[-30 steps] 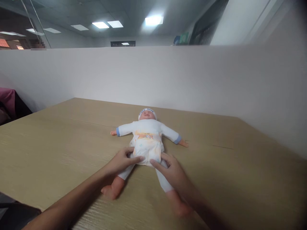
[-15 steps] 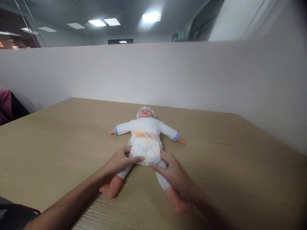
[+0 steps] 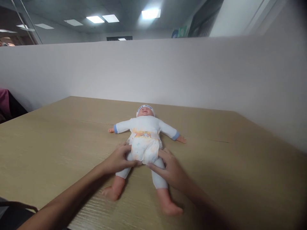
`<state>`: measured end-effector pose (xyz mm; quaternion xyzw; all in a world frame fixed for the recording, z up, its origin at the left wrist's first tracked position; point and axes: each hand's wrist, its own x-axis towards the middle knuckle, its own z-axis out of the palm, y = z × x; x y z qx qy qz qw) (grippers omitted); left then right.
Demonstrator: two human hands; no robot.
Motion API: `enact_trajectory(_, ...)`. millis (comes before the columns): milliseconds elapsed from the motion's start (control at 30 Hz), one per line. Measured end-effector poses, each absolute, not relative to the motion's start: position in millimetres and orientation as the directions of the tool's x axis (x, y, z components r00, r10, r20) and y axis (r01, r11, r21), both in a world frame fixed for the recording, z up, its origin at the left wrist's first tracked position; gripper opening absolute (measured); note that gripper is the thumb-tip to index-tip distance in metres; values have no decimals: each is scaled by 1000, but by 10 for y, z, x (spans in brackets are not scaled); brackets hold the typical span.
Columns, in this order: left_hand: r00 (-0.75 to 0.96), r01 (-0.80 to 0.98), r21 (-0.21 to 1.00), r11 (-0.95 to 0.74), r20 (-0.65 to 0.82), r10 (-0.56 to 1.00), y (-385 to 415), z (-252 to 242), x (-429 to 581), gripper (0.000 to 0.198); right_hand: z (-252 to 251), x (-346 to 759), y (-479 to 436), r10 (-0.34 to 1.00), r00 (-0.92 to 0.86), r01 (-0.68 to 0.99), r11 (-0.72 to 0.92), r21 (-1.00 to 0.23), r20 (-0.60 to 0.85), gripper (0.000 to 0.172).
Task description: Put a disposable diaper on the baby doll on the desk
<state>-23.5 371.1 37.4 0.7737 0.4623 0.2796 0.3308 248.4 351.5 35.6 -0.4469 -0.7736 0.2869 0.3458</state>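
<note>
A baby doll (image 3: 145, 123) in a white suit with blue cuffs and a printed cap lies on its back, head away from me, arms and legs spread. Around its hips sits a white diaper (image 3: 144, 148) with an orange printed waistband. My left hand (image 3: 122, 159) grips the diaper's leg edge on the left, its thumb at the lower crotch. On the opposite leg edge, my right hand (image 3: 166, 164) does the same, thumb near the crotch and fingers along the side. Some fingertips are hidden by the diaper and the doll's legs.
The wood-grain table (image 3: 59, 134) carries the doll, and a pale partition (image 3: 107, 70) rises behind it. A dark object (image 3: 16, 215) with a strap-like edge sits at the lower left. Maroon and black cloth (image 3: 7, 105) shows beyond the table's left edge.
The doll's right-hand leg has swung inward, toward the middle. My thumbs have slid slightly lower at the diaper's crotch, which looks narrower and more bunched. The view has shifted slightly.
</note>
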Motion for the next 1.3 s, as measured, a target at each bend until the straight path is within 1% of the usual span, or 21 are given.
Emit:
enact_trajectory(167,404,592,730,-341,96,910,3733,457,-193,40,370,2508,3560,878,-403,500,449,-740,260,15)
enact_trajectory(333,439,599,699,-391,122,890,3775,506,-177,29,336,2608,3646,854,-463,474,464,-748,237,17)
enact_trajectory(467,472,520,761,-388,123,873,3792,495,-189,27,313,2660,3679,850,-484,457,450,-767,209,20)
enact_trajectory(567,486,445,810,-382,140,863,3783,464,-203,23,286,2661,3670,861,-462,438,430,-789,213,19)
enact_trajectory(733,478,424,835,-350,122,870,3763,409,-232,15,231,2656,3659,895,-400,422,372,-827,198,14)
enact_trajectory(900,472,401,844,-355,142,870,3750,430,-219,16,173,2662,3690,866,-437,406,429,-807,241,16)
enact_trajectory(1067,463,381,852,-360,161,872,3752,444,-198,16,142,2644,3688,853,-424,390,476,-788,305,13)
enact_trajectory(1300,442,385,860,-335,147,885,3767,386,-224,25,98,2635,3683,852,-402,381,488,-785,335,15)
